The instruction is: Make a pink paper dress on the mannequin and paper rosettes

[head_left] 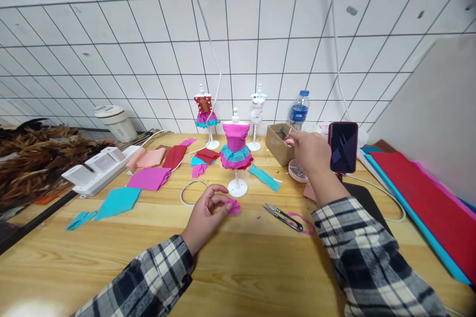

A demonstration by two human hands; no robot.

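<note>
Smooth, glossy wood is seen in the table point(238, 277), while matt, crinkled, crepe-like paper is suggested by the pink rosette point(234, 206). Metal is shown by the snips point(292, 222), glossy plastic by the white stand point(237, 188), matt cardboard by the box point(277, 145), and woven cloth by the plaid sleeves point(156, 272)

On the table point(260, 277), a dress form point(236, 134) stands at centre, a second form point(204, 105) behind it leftward, a third form point(257, 111) behind rightward. Before its base is the left hand point(208, 212) with a rosette point(234, 206); snips point(284, 218) lie right. The right hand point(310, 151) is at a box point(279, 144), a bottle point(299, 112) behind. Far left: power strip point(100, 173); far right: stacked sheets point(427, 198).
</note>
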